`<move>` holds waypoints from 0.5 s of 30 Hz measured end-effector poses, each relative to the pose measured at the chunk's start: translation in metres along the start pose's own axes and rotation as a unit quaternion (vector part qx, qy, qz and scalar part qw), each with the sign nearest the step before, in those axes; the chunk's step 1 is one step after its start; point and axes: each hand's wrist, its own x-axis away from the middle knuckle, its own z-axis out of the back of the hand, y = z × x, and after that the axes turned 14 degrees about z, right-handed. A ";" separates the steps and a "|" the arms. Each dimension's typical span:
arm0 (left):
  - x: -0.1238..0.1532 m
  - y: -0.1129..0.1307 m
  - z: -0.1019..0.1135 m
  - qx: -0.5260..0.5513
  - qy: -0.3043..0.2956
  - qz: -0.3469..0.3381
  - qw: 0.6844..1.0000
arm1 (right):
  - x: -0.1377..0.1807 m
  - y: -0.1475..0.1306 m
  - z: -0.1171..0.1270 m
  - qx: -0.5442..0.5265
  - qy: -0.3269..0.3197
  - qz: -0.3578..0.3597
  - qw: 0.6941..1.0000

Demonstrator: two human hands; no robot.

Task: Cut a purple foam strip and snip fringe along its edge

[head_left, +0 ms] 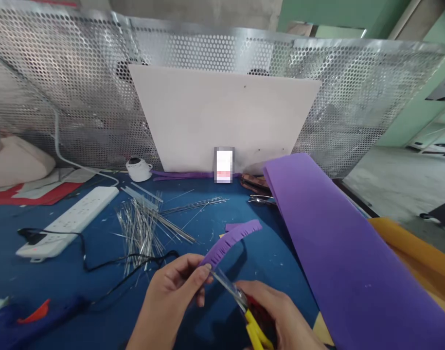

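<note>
**Two hands close together, low in view**

The left hand (171, 291) reaches up from the bottom edge with its back upward, thumb and fingertips pinching the end of a purple strip (231, 239). Just beside it, the right hand (284, 318) is curled around the handles of scissors (244, 311).

We've got a narrow purple foam strip (232, 238), fringed w/ short cuts along one edge. It arcs up & away from us, far end free, near end pinched in our left hand (171, 296). Our scissors (240, 304), metal blades w/ yellow handles, sit in our right hand (280, 316), blade tips at the strip's near end, angled up-left.
</note>
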 end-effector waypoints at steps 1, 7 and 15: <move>0.000 0.000 0.000 -0.006 -0.001 -0.003 1.000 | 0.000 -0.001 0.001 0.012 0.001 0.004 1.000; 0.001 0.002 0.001 -0.071 0.004 -0.026 0.997 | 0.000 -0.004 0.000 0.032 0.009 0.018 0.999; 0.004 0.001 0.004 -0.112 -0.009 -0.027 0.993 | 0.001 -0.001 -0.003 0.009 0.020 0.005 1.000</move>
